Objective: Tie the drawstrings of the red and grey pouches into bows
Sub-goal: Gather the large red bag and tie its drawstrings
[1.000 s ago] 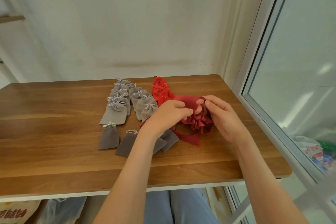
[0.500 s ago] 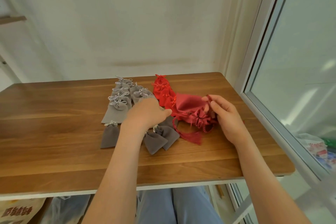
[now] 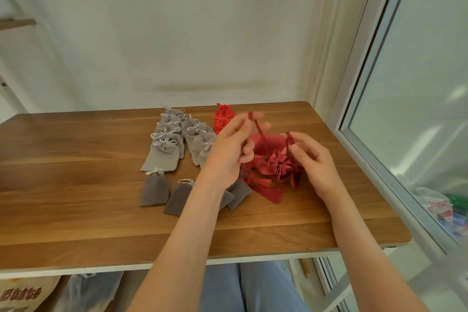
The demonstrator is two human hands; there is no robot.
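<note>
Wooden table meets white wall, window.

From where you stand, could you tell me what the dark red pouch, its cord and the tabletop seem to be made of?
Dark red pouch: soft matte cloth, maybe velvet; it gathers into ruffles. Cord: twisted textile string, its strands visible, pulled taut by the left hand. Tabletop: wood or wood-look laminate, smooth, grain streaks with faint sheen.
</note>
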